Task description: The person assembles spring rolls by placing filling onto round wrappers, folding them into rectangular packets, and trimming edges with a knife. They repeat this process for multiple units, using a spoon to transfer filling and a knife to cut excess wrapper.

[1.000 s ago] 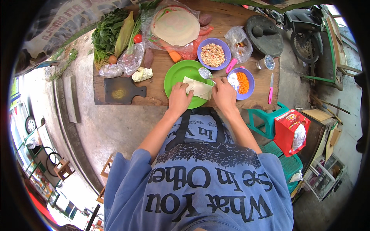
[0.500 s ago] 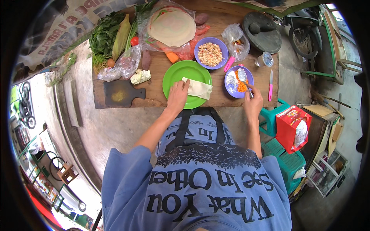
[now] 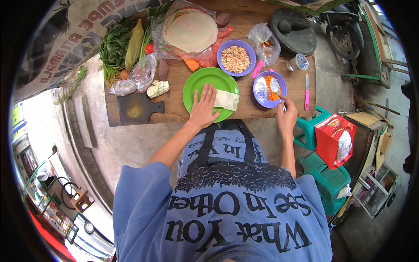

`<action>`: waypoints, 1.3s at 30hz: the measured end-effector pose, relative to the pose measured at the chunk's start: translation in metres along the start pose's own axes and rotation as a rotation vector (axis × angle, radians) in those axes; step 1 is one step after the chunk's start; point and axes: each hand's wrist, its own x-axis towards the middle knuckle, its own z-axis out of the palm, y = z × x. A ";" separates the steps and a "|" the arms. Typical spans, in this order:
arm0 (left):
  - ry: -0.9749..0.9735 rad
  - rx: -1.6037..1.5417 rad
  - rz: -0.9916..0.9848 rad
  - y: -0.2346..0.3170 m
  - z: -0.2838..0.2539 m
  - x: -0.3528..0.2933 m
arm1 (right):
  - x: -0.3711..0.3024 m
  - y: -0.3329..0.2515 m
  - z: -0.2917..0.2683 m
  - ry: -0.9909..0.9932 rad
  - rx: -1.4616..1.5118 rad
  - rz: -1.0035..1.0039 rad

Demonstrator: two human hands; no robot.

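Note:
On a green plate [image 3: 200,77] lies a folded pale wrapper [image 3: 227,100]. My left hand [image 3: 202,107] rests flat over its left end, fingers stretched out and pointing away from me. My right hand [image 3: 286,111] grips the handle of a metal spoon [image 3: 279,95]. The spoon's bowl dips into a small purple bowl [image 3: 258,101] that holds white powder or paste on the left and orange bits on the right. Beyond the plate stands a larger purple bowl [image 3: 252,59] with a chopped, pale and reddish filling [image 3: 235,59].
Round wrappers [image 3: 192,32] in plastic lie at the back. Leafy greens [image 3: 118,46], corn [image 3: 137,46] and a black cutting board [image 3: 135,110] sit left. Rightward are a stone mortar [image 3: 301,39], a glass of water [image 3: 299,63] and a pink-handled knife [image 3: 307,94]. Green stools [image 3: 325,174] stand beside the table.
My left hand has flattened, its fingers extending farther over the folded wrapper. The right hand stays at the small bowl with the spoon. The whole view has shifted slightly.

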 end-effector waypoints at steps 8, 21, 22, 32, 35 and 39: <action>-0.043 0.069 0.017 -0.003 0.006 0.003 | 0.003 0.011 0.010 0.006 -0.040 -0.014; -0.036 0.091 0.013 -0.002 0.010 0.004 | 0.003 0.012 0.001 -0.138 -0.181 -0.087; -0.034 0.094 0.016 -0.002 0.009 0.004 | 0.004 0.012 0.000 -0.151 -0.203 -0.101; 0.086 -0.189 -0.097 0.016 -0.028 -0.004 | -0.002 -0.012 -0.012 -0.080 0.000 -0.160; 0.237 -0.318 -0.098 0.022 -0.045 0.000 | -0.006 -0.015 -0.007 -0.037 0.090 -0.174; 0.074 -0.745 -0.187 0.031 -0.062 0.011 | -0.011 -0.020 0.006 -0.007 0.263 -0.200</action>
